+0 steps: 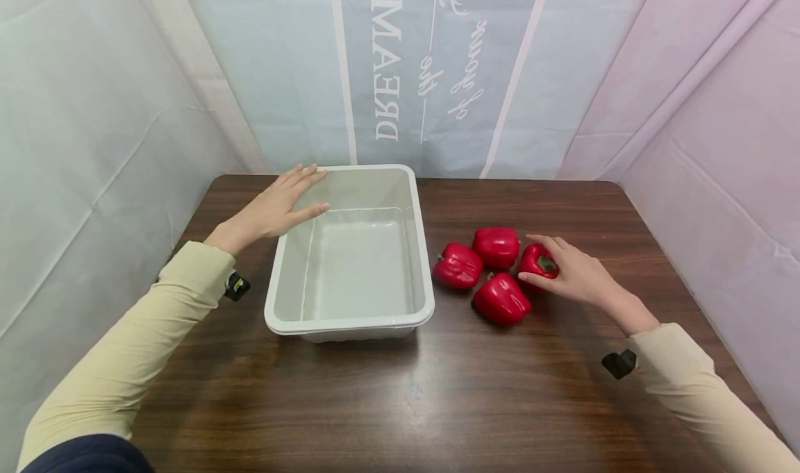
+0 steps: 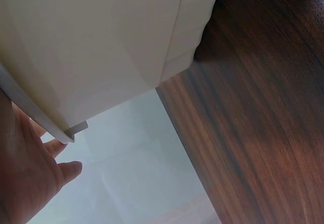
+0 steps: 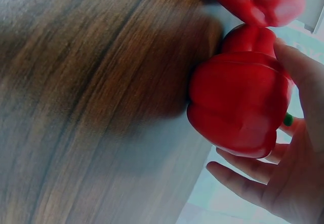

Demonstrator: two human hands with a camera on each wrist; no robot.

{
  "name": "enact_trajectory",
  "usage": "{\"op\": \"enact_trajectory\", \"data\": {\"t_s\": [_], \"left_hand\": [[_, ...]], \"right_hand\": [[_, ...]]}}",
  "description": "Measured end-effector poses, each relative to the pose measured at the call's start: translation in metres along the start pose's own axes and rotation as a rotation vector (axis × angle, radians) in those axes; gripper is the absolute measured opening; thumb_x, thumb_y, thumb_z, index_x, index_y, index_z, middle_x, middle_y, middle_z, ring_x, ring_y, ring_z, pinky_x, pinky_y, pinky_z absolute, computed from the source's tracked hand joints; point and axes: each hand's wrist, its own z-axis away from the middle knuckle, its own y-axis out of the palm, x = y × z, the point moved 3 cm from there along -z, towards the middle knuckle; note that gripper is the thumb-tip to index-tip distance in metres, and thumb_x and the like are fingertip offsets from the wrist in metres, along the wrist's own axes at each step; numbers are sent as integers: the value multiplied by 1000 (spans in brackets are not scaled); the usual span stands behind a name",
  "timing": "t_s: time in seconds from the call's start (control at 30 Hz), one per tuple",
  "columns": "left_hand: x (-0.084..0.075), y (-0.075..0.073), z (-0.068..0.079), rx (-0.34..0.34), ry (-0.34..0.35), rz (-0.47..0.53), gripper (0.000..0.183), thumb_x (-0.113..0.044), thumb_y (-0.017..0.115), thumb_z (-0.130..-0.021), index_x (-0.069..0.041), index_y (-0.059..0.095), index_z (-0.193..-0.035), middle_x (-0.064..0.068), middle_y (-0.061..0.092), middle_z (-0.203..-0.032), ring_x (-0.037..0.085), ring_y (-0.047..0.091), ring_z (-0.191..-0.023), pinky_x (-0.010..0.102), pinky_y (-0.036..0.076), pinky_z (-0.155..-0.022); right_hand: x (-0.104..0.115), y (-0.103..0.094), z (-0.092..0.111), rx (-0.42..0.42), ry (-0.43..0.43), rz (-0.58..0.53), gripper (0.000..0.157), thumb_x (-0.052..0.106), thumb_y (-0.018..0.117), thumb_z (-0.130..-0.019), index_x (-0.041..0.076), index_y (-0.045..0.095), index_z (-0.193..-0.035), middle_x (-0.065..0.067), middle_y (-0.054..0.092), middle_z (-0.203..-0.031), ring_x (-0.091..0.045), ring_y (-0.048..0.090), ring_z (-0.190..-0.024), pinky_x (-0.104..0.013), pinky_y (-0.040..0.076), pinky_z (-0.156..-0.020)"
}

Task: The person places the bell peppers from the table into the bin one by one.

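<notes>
My left hand (image 1: 275, 205) lies over the far left corner of a light grey plastic tub (image 1: 272, 306), fingers spread and the thumb over its inside. In the left wrist view, the left hand (image 2: 30, 168) shows beside the tub's rim (image 2: 38, 112). At the right, my right hand (image 1: 578, 271) has thumb and fingers on either side of a red bell pepper (image 1: 534, 261) with a green stem. That pepper (image 3: 238, 102) rests on the table in the right wrist view, the right hand's (image 3: 298, 158) thumb tip at its upper edge and the fingers extended loosely.
Three more red bell peppers sit between the tub and the right hand: the left one (image 1: 458, 266), the far one (image 1: 496, 247) and the near one (image 1: 502, 299). All stand on a dark wooden table (image 1: 400, 403). Pale cloth (image 1: 300, 70) hangs behind and along both sides.
</notes>
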Motion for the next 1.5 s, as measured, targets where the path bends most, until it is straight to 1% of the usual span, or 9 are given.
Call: {"op": "enact_trajectory", "data": {"t_s": [0.07, 0.33, 0.63, 0.87, 1.1, 1.33, 1.5], "left_hand": [[0, 0, 0, 2, 0, 2, 70, -60, 38, -91, -30, 14, -149, 2, 7, -156, 25, -3, -143, 56, 8, -112], [0, 0, 0, 6, 1, 19, 69, -60, 37, -92, -30, 13, -149, 1, 5, -156, 24, -5, -143, 57, 7, -111], [1, 1, 2, 5, 3, 23, 68, -60, 37, -92, -32, 12, -149, -2, 2, -156, 23, -6, -143, 58, 8, -111], [1, 0, 2, 1, 17, 14, 67, -59, 36, -93, -30, 13, -149, 0, 4, -156, 24, -5, -143, 57, 8, -111], [1, 1, 1, 10, 19, 2, 66, -58, 35, -93, -32, 12, -149, 0, 3, -156, 25, -5, -143, 57, 6, -111], [1, 1, 2, 0, 14, -14, 65, -59, 35, -93, -34, 13, -148, -1, 4, -156, 23, -4, -144, 57, 8, -111], [1, 0, 1, 4, 14, -18, 66, -60, 35, -93, -33, 13, -149, -1, 4, -156, 24, -4, -143, 56, 7, -112]], "right_hand": [[0, 0, 0, -3, 7, -8, 79, 59, 64, -76, 16, 39, -137, -15, 52, -120, -34, 56, -103, -53, 53, -69], [0, -3, 2, 12, -1, -4, 73, 59, 63, -77, 12, 41, -130, -16, 56, -112, -32, 58, -95, -46, 54, -65], [1, -4, 0, 20, 3, -5, 75, 61, 63, -76, 13, 43, -129, -16, 56, -113, -33, 58, -96, -47, 54, -67], [2, -6, -2, 0, 21, -12, 74, 60, 66, -74, 15, 46, -128, -13, 58, -111, -30, 59, -95, -47, 54, -67], [4, -14, -5, -20, 6, -15, 73, 60, 66, -74, 14, 47, -127, -11, 59, -108, -28, 59, -93, -46, 53, -68], [8, -21, -6, -25, -4, 7, 73, 62, 64, -74, 15, 48, -128, -12, 60, -111, -29, 59, -96, -48, 53, -71], [13, -27, -7, -26, -3, 17, 74, 64, 63, -74, 16, 48, -128, -11, 60, -111, -28, 59, -95, -47, 53, -68]]}}
